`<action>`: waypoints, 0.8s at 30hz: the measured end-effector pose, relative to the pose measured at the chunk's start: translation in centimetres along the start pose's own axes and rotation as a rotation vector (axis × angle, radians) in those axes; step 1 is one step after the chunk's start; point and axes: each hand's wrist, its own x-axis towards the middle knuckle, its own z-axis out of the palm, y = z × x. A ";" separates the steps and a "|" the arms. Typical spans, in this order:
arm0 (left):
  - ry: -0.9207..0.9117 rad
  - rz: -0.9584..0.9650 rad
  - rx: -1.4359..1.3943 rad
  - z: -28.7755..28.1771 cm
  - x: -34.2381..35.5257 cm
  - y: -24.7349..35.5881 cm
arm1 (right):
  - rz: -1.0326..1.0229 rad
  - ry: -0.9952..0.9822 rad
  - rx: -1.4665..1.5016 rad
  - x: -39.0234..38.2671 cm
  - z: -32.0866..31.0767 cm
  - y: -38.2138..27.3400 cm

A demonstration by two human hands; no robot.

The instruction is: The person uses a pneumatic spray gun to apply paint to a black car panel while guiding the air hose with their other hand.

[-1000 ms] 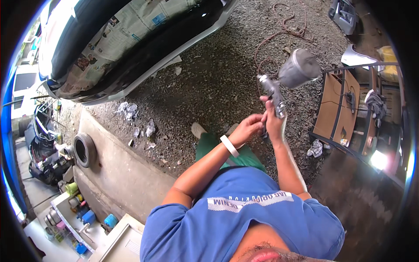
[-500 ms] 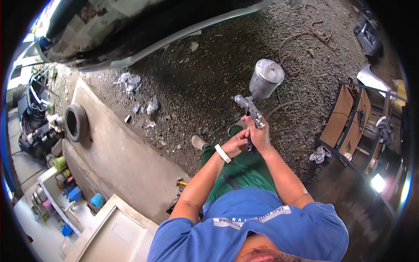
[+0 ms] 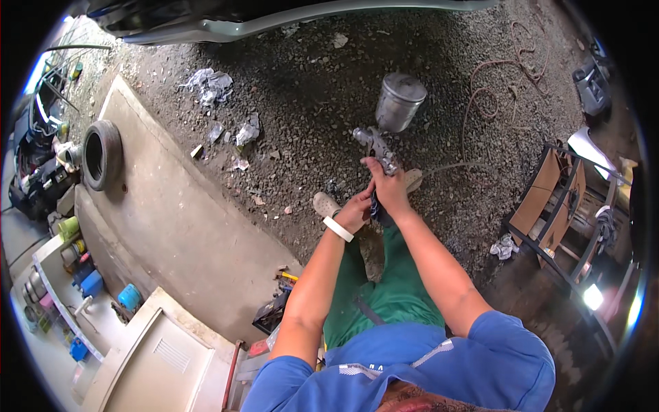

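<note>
1. One round tire (image 3: 114, 154) sits by the left edge of a gray concrete slab (image 3: 171, 199), well apart from both hands.
2. Next come crumpled scraps (image 3: 209, 86) on the gravel (image 3: 302, 130); paper or plastic, I cannot tell.
3. The left hand (image 3: 354, 212), with a white band (image 3: 338, 229) on its wrist, is just beside the right one. Its fingers are bent and close together near something dark — I cannot tell if they pinch it.
4. The metal spray gun (image 3: 379, 152) is held up in front of the person, over the gravel. It looks hard and stiff, so squeezing should not bend it. Smooth metal may get slippery if wet.
5. The right hand (image 3: 392, 192) is wrapped around the gun's handle, which it mostly hides. That looks like the best place to hold it. I cannot see all its fingers.
6. The silver cup (image 3: 401, 103) sits on top of the gun. It likely makes the gun top-heavy — more so if full, but I cannot see inside. A firm, level grip should help.
7. On the right, a thin reddish hose (image 3: 480, 64) loops on the gravel, and farther over is a dark rack with brown boards (image 3: 539, 185).
</note>
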 end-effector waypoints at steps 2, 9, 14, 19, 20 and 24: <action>0.012 0.030 -0.031 -1.7 -0.9 0.4 | -0.023 -0.023 0.022 -0.1 2.2 0.5; 0.086 0.032 -0.063 -5.0 -4.1 1.0 | -0.014 -0.046 -0.115 -1.2 7.5 0.8; 0.065 0.083 -0.094 -7.8 -6.2 0.5 | 0.105 -0.118 -0.140 -1.4 11.2 0.9; 0.082 0.114 -0.147 -7.2 -7.1 0.8 | 0.166 -0.127 -0.183 -1.6 12.2 0.9; 0.084 0.115 -0.143 -7.4 -7.2 0.8 | 0.166 -0.133 -0.179 -1.6 12.4 0.8; 0.094 0.090 -0.109 -7.1 -6.7 1.1 | 0.196 -0.105 -0.155 -1.2 12.1 1.5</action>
